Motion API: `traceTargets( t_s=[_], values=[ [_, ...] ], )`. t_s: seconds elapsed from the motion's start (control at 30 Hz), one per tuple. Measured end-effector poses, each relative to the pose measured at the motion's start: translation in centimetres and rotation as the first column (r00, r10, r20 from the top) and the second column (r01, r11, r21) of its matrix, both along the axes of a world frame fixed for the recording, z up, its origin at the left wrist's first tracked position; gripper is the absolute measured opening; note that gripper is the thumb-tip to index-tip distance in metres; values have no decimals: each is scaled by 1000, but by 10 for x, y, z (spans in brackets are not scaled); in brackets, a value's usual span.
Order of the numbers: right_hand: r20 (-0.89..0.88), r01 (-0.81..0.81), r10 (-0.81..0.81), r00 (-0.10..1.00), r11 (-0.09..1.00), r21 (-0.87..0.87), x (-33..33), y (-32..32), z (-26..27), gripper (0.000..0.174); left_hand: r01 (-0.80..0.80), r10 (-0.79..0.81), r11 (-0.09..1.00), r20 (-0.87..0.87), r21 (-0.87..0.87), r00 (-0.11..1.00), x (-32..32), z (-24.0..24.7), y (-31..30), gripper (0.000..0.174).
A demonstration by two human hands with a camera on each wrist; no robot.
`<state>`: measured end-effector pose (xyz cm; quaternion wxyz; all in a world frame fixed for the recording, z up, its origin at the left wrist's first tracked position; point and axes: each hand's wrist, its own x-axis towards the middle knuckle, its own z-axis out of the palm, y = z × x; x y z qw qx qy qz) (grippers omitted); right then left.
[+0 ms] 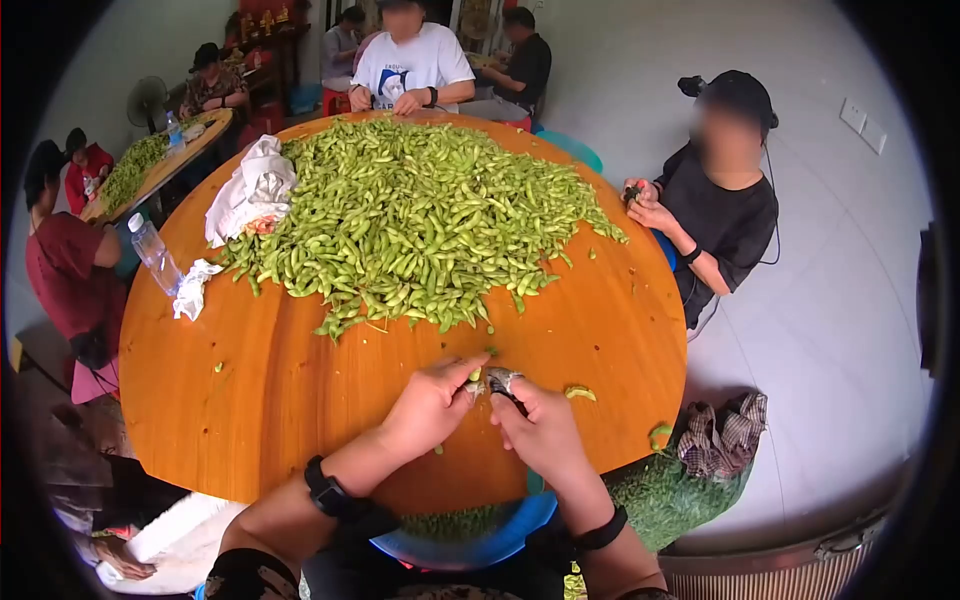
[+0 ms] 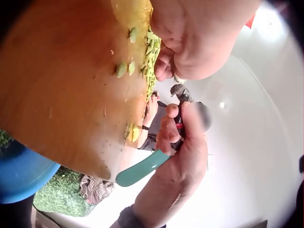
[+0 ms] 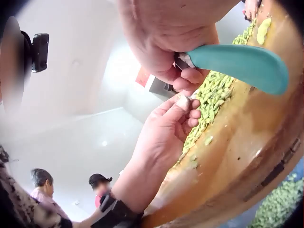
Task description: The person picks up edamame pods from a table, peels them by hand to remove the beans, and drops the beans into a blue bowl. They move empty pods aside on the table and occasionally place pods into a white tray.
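right hand [image 1: 540, 432] grips the teal-handled cutter [image 3: 237, 64], left hand [image 1: 425, 405] pinches a pod [image 1: 474, 376] above the table [image 1: 280, 400]; best to clip only the tip, fingers well back.

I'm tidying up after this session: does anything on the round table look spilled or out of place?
Only small things. A few loose green pods and cut bits lie scattered on the round wooden table, apart from the big heap of green pods. A crumpled white cloth sits on the heap's edge. Nothing looks damaged.
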<state>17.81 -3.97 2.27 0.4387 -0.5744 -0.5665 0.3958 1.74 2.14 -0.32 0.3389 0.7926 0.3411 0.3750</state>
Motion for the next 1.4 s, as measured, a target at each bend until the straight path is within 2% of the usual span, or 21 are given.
traceTargets(
  t_s=[0.1, 0.3, 0.37, 0.43, 0.57, 0.63, 0.67, 0.7, 0.73, 0.87, 0.93, 1.03, 1.1, 1.17, 1.23, 1.27, 1.33, 1.4],
  values=[
    [0, -29, 29, 1000, 999, -31, 1, 2, -6, 9, 8, -3, 996, -50, 92, 999, 2, -7, 0, 44],
    [-67, -44, 38, 997, 995, -93, 2, 4, -12, 14, 7, 5, 995, -111, 104, 994, 2, -12, -3, 44],
    [-83, -43, 35, 996, 993, -107, 3, 4, -12, 15, 6, 1, 996, -78, 84, 997, 2, -13, -4, 44],
    [-1, -32, 32, 999, 999, -38, 4, 4, -13, 18, 10, -7, 998, -45, 62, 999, 4, -13, -5, 43],
    [-22, -41, 42, 999, 998, 37, 5, 8, -21, 20, -47, 49, 997, -31, 57, 998, 6, -14, -7, 41],
    [-211, -33, 15, 977, 996, -81, 5, 11, -20, 21, -57, 57, 997, -6, 55, 998, 7, -15, -6, 39],
    [-210, -27, 9, 978, 996, -82, 6, 11, -17, 21, -42, 43, 999, 26, -29, 999, 7, -18, -4, 39],
    [-281, -54, 13, 960, 988, -142, 6, 10, -13, 21, -26, 33, 993, 59, -113, 998, 6, -19, -2, 39],
    [-350, -87, 13, 937, 976, -198, 7, 9, -10, 21, -23, 30, 993, 60, -114, 998, 6, -19, 0, 39],
    [-331, -134, 33, 943, 948, -287, 6, 6, -6, 13, 8, -4, 992, 34, -125, 999, 3, -22, 4, 40],
    [-164, -95, 58, 985, 969, -226, 3, 4, -6, 12, 20, -18, 990, 19, -143, 1000, 2, -22, 3, 40],
    [-122, -80, 60, 991, 983, -163, 1, 1, -10, 19, -14, 12, 999, -52, -53, 999, 5, -14, -3, 40],
    [-136, -82, 57, 989, 979, -185, 3, 0, -10, 20, -35, 39, 999, -107, 38, 993, 5, -10, -4, 39],
    [-151, -88, 57, 987, 975, -206, 3, 1, -15, 20, -31, 35, 999, -92, 42, 995, 4, -14, -4, 38],
    [39, -26, 23, 999, 997, 74, 1, 1, -24, 21, -24, 27, 999, -79, 45, 996, 4, -15, -5, 37],
    [38, -22, 19, 999, 997, 73, 1, 0, -22, 21, -20, 22, 999, -57, 42, 998, 5, -15, -6, 37],
    [-17, -2, 1, 1000, 999, -38, 0, -2, -13, 21, -7, 9, 999, -32, 38, 999, 6, -13, -7, 37],
    [-32, -20, 18, 999, 998, -54, -2, -2, -8, 21, 8, -21, 987, -74, -160, 997, 4, -8, -5, 35]
  ],
)
